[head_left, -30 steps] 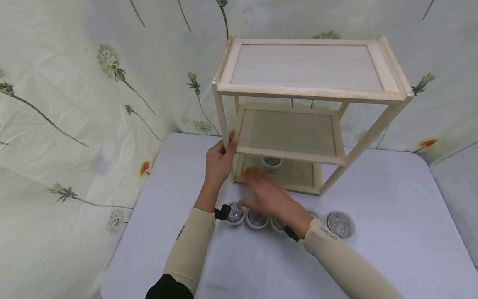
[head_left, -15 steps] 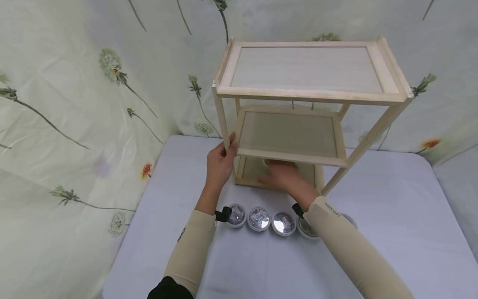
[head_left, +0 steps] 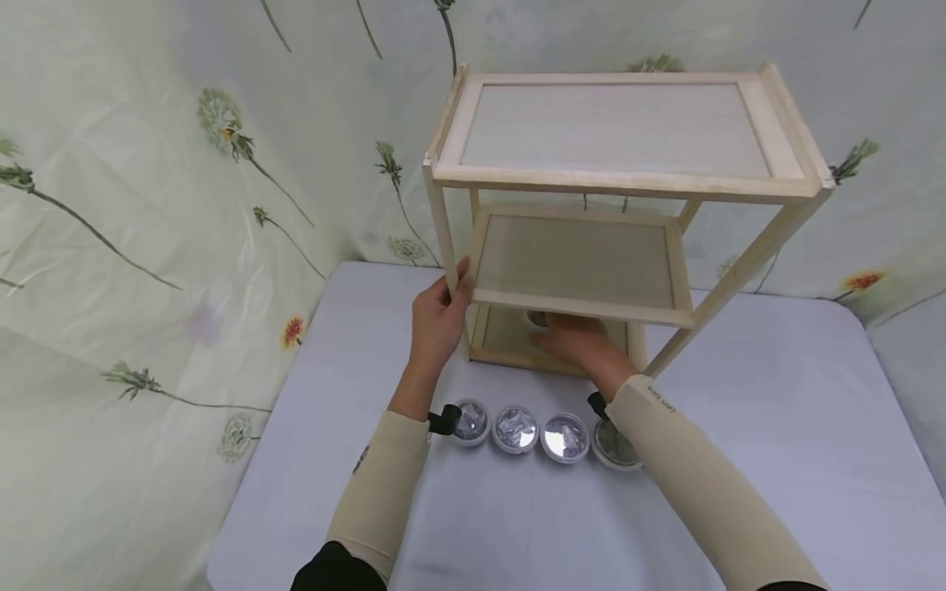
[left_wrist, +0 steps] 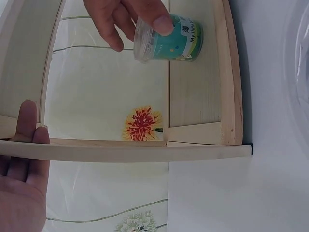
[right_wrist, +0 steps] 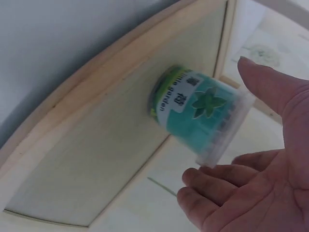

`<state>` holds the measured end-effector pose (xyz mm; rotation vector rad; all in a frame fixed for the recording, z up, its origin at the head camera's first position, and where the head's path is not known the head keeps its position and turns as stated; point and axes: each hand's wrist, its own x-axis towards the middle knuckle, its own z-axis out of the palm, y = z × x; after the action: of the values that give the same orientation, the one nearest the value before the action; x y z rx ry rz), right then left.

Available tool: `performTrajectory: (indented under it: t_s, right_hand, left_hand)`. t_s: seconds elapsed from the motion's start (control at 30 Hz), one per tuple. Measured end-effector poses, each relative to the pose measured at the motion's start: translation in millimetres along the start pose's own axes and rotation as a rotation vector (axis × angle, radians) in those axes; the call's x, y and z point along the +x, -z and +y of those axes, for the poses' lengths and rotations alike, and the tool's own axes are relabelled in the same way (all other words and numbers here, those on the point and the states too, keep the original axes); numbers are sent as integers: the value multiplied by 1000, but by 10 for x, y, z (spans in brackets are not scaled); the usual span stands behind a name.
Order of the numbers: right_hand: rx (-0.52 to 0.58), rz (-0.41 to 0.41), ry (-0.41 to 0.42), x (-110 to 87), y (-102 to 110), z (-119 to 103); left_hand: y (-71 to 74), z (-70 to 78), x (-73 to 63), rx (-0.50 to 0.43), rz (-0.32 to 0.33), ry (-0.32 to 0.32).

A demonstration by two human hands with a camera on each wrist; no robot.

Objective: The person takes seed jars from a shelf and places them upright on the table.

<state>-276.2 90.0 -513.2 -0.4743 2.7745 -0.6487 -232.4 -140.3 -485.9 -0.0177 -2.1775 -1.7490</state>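
A three-tier wooden shelf rack point(head_left: 621, 185) stands at the back of the table. My left hand point(head_left: 438, 320) grips its left front post point(head_left: 441, 226), fingers and thumb about the wood. Under the middle tier, my right hand point(head_left: 580, 341) reaches over the lowest shelf point(right_wrist: 96, 150). There a small plastic tub point(right_wrist: 193, 113) with a teal "little garden" label and a clear lid stands upright. In the right wrist view the thumb and fingers are spread on either side of the lid, not curled round it. From the head, the tub is mostly hidden by the hand and middle tier.
Several round tubs with clear lids, among them a left one point(head_left: 470, 423) and a right one point(head_left: 616, 446), line the white table point(head_left: 502, 525) in front of the rack. A flower-print cloth point(head_left: 185, 328) hangs behind and to the left.
My right hand has moved from in front of the rack, rightward and in under the middle tier to the tub. The left hand keeps its hold on the post.
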Motion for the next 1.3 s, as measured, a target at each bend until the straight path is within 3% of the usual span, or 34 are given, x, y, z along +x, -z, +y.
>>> performTrajectory:
  t_s: [0.3,0.6,1.03,1.3]
  right_hand:
    - [96,2,-29,5,-1,54]
    - [116,25,-9,26,-28,83]
    - [86,7,1,-11,-40,116]
    - [-7,50,96,-147,43,50]
  left_hand:
    - [-10,17,3,-11,-1,-8]
    - [0,13,-7,5,0,-7]
    - [-13,-19,-28,-8,-1,5]
    - [-2,-8,-12,3,16,-4]
